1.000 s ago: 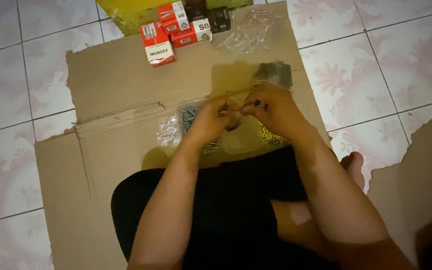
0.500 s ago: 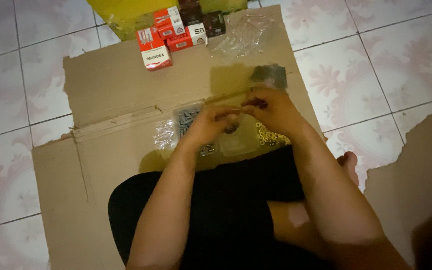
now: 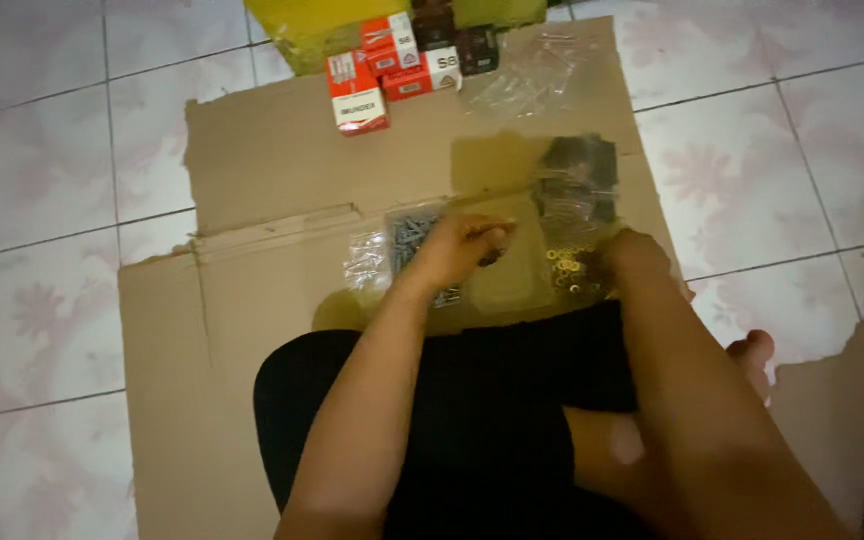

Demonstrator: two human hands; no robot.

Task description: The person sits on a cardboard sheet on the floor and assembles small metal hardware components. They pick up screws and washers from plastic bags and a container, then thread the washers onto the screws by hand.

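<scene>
Landmark: the flattened cardboard sheet [image 3: 282,190] lying on the tiled floor [image 3: 42,150]; every place below is told from it.

Change: half a second ago the 2 hands met over the middle of the sheet, fingers together on one small piece. Now they are apart: the right hand [image 3: 632,262] has drawn off toward the sheet's right edge, while the left hand [image 3: 462,245] stays near the middle.

Meaning: as I judge it, the two-handed joining of that piece is over, and the right hand is at the supply of parts.

Left hand: fingers closed together around a small dark piece [image 3: 492,255] at its fingertips; too small and blurred to name.

Right hand: fingers curled down into the pile of brass-coloured washers [image 3: 567,272], touching them; whether it grips one I cannot tell.

Piece's axis: only a dark tip shows past the fingers, seemingly pointing toward the right edge of the sheet; its long axis cannot be read with certainty.

Other parts: a clear bag of grey screws [image 3: 407,240] lies just left of the left hand; a clear bag of dark parts [image 3: 577,170] lies beyond the washers, toward the far edge.

Far edge: red and white small boxes [image 3: 357,90], 2 dark boxes [image 3: 477,50] and empty clear bags [image 3: 532,75].
</scene>
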